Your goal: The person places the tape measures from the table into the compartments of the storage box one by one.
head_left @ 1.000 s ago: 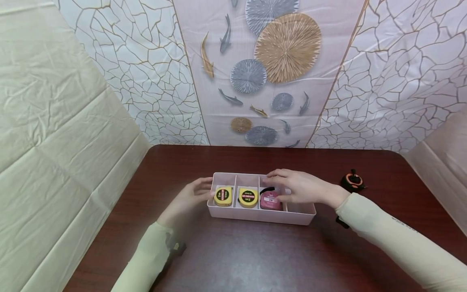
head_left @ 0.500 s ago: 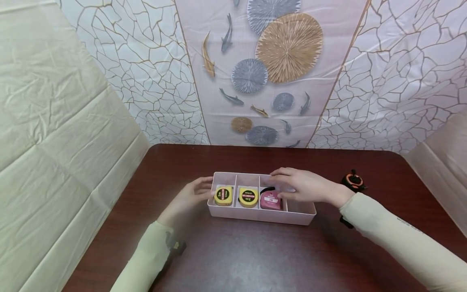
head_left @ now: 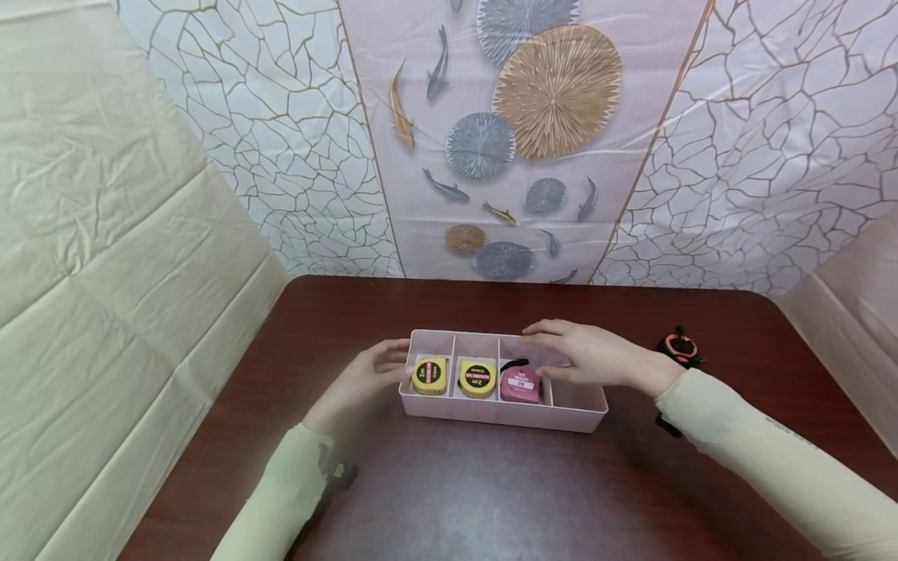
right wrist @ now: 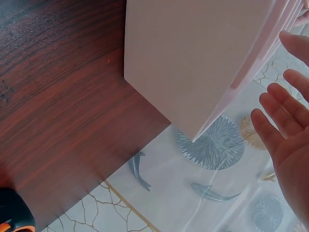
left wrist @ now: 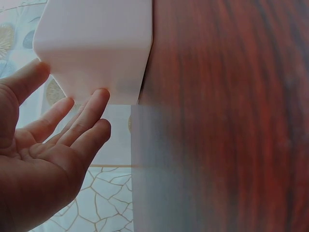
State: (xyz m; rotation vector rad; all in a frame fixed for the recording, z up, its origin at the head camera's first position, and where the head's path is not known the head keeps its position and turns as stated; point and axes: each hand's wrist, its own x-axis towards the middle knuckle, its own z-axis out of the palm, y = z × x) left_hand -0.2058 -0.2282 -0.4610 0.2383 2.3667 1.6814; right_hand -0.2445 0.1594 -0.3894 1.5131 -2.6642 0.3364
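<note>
A pale pink divided box (head_left: 501, 414) sits on the table. Its two left compartments each hold a yellow tape measure, one at the far left (head_left: 429, 376) and one beside it (head_left: 478, 379). In the third compartment lies a pink tape measure (head_left: 521, 384) with a black strap. My right hand (head_left: 585, 354) hovers above the box's right part, fingers extended and holding nothing; its thumb is close to the pink tape measure. My left hand (left wrist: 53, 130) touches the box's left end wall with loosely extended fingertips.
A black and orange tape measure (head_left: 679, 348) lies on the dark wooden table (head_left: 463, 483), right of the box. The rightmost compartment (head_left: 577, 397) is partly hidden by my right hand. Patterned cloth (head_left: 505, 195) hangs behind the table, and plain cloth (head_left: 140, 257) on the left.
My right hand has moved slightly right and away from the pink tape measure, leaving it in the third compartment. The left hand stays at the box's end.
</note>
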